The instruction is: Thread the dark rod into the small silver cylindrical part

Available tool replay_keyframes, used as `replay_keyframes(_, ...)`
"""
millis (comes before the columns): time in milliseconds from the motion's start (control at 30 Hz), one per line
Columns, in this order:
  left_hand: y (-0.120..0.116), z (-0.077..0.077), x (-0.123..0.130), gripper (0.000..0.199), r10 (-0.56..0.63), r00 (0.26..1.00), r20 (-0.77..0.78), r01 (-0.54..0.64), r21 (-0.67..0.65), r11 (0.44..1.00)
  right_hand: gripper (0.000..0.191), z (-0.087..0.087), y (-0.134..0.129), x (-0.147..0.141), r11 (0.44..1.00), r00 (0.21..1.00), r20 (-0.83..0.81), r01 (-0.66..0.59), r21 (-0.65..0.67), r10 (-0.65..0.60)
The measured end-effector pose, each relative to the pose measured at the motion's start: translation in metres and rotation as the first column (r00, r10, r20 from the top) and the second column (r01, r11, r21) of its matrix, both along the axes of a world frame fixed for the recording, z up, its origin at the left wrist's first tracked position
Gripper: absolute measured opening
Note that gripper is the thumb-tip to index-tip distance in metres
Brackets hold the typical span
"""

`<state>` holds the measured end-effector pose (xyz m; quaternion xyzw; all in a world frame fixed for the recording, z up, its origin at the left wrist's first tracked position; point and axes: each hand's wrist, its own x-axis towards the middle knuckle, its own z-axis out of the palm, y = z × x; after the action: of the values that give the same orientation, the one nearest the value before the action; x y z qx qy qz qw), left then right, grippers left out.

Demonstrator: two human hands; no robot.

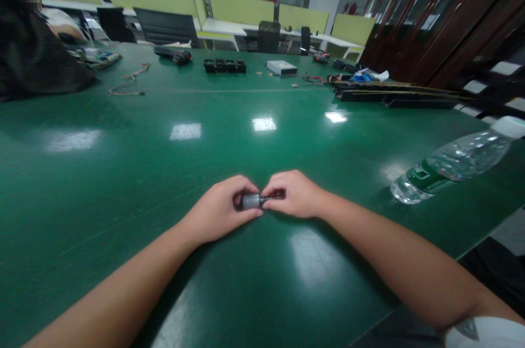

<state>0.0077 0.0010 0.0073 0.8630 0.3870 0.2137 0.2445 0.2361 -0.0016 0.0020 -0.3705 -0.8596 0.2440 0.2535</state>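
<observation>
Just above the green tabletop [135, 184], a small grey metal cylinder [251, 201] with dark ends lies sideways between my hands. It looks like a small motor, though its exact kind is unclear. My left hand [223, 206] is closed around its body, thumb below and fingers above. On the other side, my right hand [293, 195] pinches the thin dark part that sticks out of the cylinder's right end. The fingertips of both hands almost meet there, and they hide part of the thin piece.
A clear plastic bottle [451, 164] lies at the right. Along the far side are a row of black blocks [225, 66], a silver box [281, 68], a cord [127, 82] and long black bars [381, 93]. A person's dark sleeve [36, 58] shows at far left.
</observation>
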Motion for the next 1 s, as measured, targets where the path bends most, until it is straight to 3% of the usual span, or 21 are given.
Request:
replay_keyframes(400,-0.0019,0.003,0.0006,0.025,0.049,0.999,0.005,-0.049,-0.049,0.998,0.019,-0.0001,-0.0027,-0.0003,0.999,0.999,-0.038,-0.006,0.031,0.007)
replay_keyframes(600,-0.0015,0.0011,0.0005,0.024,0.048,0.999,0.019,-0.047,-0.049,0.998,0.016,0.0008,-0.0038,-0.0008,1.0,0.999,-0.028,0.015,-0.007,-0.016)
replay_keyframes(1000,-0.0016,0.002,-0.0009,0.023,0.011,1.0,0.019,-0.011,-0.008,1.0,0.015,0.0004,-0.0039,0.0,0.999,1.0,-0.002,-0.022,0.05,0.022)
